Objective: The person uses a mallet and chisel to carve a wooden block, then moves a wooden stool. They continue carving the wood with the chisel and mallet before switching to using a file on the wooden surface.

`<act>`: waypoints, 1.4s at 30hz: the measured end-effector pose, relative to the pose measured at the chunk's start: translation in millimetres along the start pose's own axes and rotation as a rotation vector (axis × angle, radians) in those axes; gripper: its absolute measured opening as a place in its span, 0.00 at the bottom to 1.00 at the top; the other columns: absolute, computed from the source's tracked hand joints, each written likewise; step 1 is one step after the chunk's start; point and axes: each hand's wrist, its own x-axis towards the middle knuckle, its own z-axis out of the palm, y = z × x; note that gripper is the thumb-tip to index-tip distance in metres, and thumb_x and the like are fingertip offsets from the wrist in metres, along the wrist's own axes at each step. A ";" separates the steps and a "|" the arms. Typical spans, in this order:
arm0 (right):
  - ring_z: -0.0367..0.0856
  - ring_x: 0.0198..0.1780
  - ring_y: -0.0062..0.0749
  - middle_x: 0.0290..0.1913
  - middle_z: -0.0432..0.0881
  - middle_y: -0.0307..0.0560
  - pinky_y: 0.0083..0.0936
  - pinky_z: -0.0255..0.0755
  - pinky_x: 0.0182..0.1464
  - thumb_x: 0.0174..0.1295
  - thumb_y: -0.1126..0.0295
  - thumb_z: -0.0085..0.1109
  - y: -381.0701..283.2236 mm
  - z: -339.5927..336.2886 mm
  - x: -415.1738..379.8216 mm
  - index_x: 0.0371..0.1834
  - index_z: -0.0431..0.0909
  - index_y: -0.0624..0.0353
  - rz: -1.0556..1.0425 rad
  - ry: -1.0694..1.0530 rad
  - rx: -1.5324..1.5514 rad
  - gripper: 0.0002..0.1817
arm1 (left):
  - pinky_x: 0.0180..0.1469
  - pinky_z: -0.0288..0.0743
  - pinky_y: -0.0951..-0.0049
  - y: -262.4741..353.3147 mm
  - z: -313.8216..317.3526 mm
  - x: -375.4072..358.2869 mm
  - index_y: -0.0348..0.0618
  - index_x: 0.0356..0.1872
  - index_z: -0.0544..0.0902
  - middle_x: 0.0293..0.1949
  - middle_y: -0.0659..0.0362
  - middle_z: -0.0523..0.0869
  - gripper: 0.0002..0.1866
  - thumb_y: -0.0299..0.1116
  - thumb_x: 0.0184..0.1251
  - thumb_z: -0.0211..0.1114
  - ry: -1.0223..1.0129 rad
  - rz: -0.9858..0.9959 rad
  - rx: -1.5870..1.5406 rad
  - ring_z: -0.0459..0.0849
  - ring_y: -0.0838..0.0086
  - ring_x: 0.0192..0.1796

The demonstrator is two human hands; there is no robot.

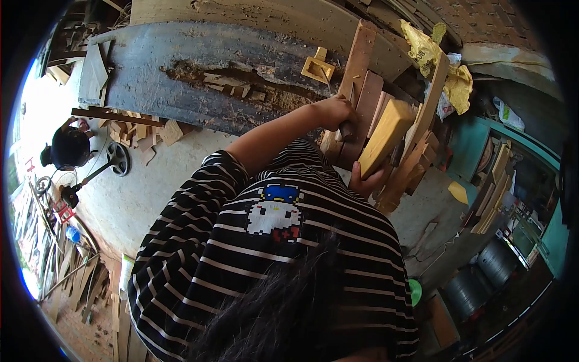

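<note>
My left hand (pixel 338 113) is closed around a chisel (pixel 347 131), whose dark rounded handle end sticks out below the fist. The thin blade is partly hidden and points toward a reddish-brown board (pixel 358 57) lying beyond the hand. In my right hand (pixel 367 180) is the lower end of a thick yellow wooden block (pixel 389 127), tilted upward and slightly blurred at its top. It is apart from the chisel. A second reddish board (pixel 370 96) lies between the two hands. Near my left hand rests a small yellow wooden tool (pixel 315 70) with an opening in it.
A big dark slab (pixel 139 60) with a rough hollow and wood chips spans the far side. Long planks (pixel 431 96) lie on the right, beside a crumpled yellow sack (pixel 455 78). Offcuts (pixel 172 131), a floor fan (pixel 71 194) and a person (pixel 69 148) are on the left.
</note>
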 end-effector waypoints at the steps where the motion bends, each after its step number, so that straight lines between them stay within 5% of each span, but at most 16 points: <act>1: 0.74 0.51 0.43 0.51 0.71 0.57 0.34 0.67 0.57 0.56 0.72 0.59 -1.1 1.0 -1.8 0.66 0.52 0.68 0.003 0.047 0.028 0.36 | 0.57 0.63 0.61 -0.5 -0.6 -2.6 0.53 0.37 0.83 0.37 0.63 0.82 0.18 0.27 0.38 0.68 0.011 0.009 0.013 0.77 0.65 0.50; 6: 0.74 0.51 0.43 0.48 0.73 0.55 0.37 0.66 0.58 0.49 0.73 0.60 13.7 3.7 -9.4 0.58 0.64 0.67 0.130 -0.053 0.432 0.30 | 0.55 0.64 0.64 -16.9 18.0 -10.1 0.52 0.34 0.82 0.34 0.62 0.80 0.12 0.33 0.43 0.66 0.044 0.027 0.133 0.77 0.67 0.48; 8: 0.76 0.48 0.44 0.42 0.75 0.52 0.38 0.68 0.54 0.44 0.75 0.59 9.5 2.1 -3.0 0.49 0.71 0.64 0.114 -0.147 0.355 0.24 | 0.51 0.64 0.66 -29.1 26.4 -14.2 0.51 0.29 0.80 0.32 0.62 0.78 0.10 0.41 0.45 0.62 0.079 0.122 0.117 0.77 0.68 0.45; 14: 0.77 0.42 0.50 0.40 0.75 0.53 0.35 0.72 0.46 0.40 0.72 0.61 24.6 -10.5 11.1 0.46 0.72 0.60 -0.133 -0.248 0.153 0.24 | 0.52 0.64 0.64 -56.4 52.4 -21.5 0.53 0.31 0.81 0.35 0.64 0.77 0.12 0.41 0.43 0.65 0.139 0.284 0.017 0.75 0.67 0.49; 22: 0.81 0.40 0.49 0.38 0.81 0.54 0.36 0.75 0.42 0.42 0.71 0.62 15.5 -8.6 39.3 0.50 0.73 0.56 -0.118 -0.433 0.047 0.26 | 0.63 0.58 0.64 -41.7 23.4 -45.2 0.54 0.37 0.82 0.43 0.63 0.79 0.13 0.38 0.46 0.64 0.167 0.158 0.008 0.73 0.67 0.54; 26: 0.82 0.39 0.47 0.36 0.82 0.51 0.36 0.75 0.41 0.42 0.70 0.63 -6.1 -12.6 54.5 0.48 0.76 0.54 -0.230 -0.415 0.134 0.24 | 0.68 0.55 0.54 -43.9 18.5 -49.6 0.45 0.36 0.79 0.42 0.58 0.80 0.23 0.36 0.32 0.74 0.263 0.149 -0.137 0.76 0.60 0.54; 33: 0.81 0.36 0.48 0.34 0.81 0.48 0.38 0.74 0.38 0.40 0.70 0.65 1.8 -0.1 56.2 0.39 0.77 0.54 -0.193 -0.550 -0.030 0.18 | 0.65 0.60 0.54 -53.8 17.3 -52.2 0.43 0.32 0.77 0.41 0.57 0.80 0.20 0.30 0.30 0.73 0.239 0.259 -0.142 0.78 0.60 0.50; 36: 0.81 0.36 0.48 0.33 0.81 0.50 0.38 0.75 0.38 0.40 0.70 0.65 4.5 1.9 56.9 0.39 0.77 0.54 -0.283 -0.580 -0.004 0.18 | 0.67 0.58 0.53 -66.8 32.2 -53.6 0.48 0.40 0.81 0.42 0.58 0.81 0.22 0.35 0.37 0.74 0.144 0.172 -0.048 0.77 0.62 0.53; 38: 0.80 0.36 0.49 0.32 0.80 0.50 0.37 0.74 0.38 0.39 0.71 0.65 9.5 12.5 52.8 0.39 0.76 0.54 -0.040 -0.533 -0.082 0.19 | 0.64 0.61 0.58 -98.5 60.7 -53.4 0.41 0.31 0.74 0.38 0.54 0.78 0.14 0.34 0.42 0.66 0.277 0.441 -0.174 0.77 0.60 0.48; 40: 0.80 0.36 0.49 0.32 0.80 0.50 0.38 0.74 0.38 0.39 0.71 0.65 1.4 7.8 58.3 0.38 0.76 0.54 -0.059 -0.474 -0.075 0.18 | 0.67 0.59 0.56 -77.2 64.7 -68.8 0.44 0.44 0.74 0.49 0.52 0.77 0.18 0.37 0.52 0.64 0.218 0.136 0.007 0.75 0.63 0.56; 42: 0.80 0.36 0.50 0.32 0.80 0.51 0.38 0.74 0.38 0.40 0.71 0.65 -0.7 5.3 60.8 0.38 0.76 0.55 -0.080 -0.414 -0.062 0.18 | 0.70 0.55 0.53 -84.7 58.7 -67.1 0.43 0.44 0.77 0.50 0.55 0.78 0.18 0.37 0.51 0.65 0.389 0.379 -0.109 0.74 0.61 0.60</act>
